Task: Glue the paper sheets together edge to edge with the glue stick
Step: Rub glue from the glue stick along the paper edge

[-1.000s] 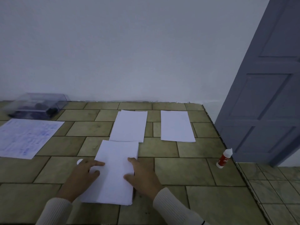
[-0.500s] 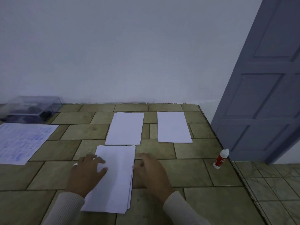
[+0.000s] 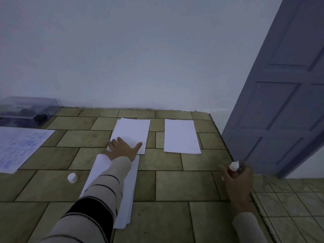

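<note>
A stack of white paper sheets (image 3: pixel 129 188) lies on the tiled floor in front of me, partly under my left forearm. Beyond it lies a second white paper pile (image 3: pixel 133 130), and my left hand (image 3: pixel 122 148) rests flat on its near edge with fingers spread. A third white sheet (image 3: pixel 180 135) lies to the right of that. At the right, by the door, my right hand (image 3: pixel 238 178) grips the red-and-white glue stick (image 3: pixel 234 167), whose white top shows above my fingers. A small white cap (image 3: pixel 72 178) sits on the floor left of the near stack.
A large printed sheet (image 3: pixel 21 146) lies at the far left, with a clear plastic box (image 3: pixel 29 111) behind it against the white wall. A grey-blue door (image 3: pixel 280 95) stands at the right.
My left hand left the near stack and reached forward onto the middle pile. My right hand moved right from the stack and took hold of the glue stick by the door.
</note>
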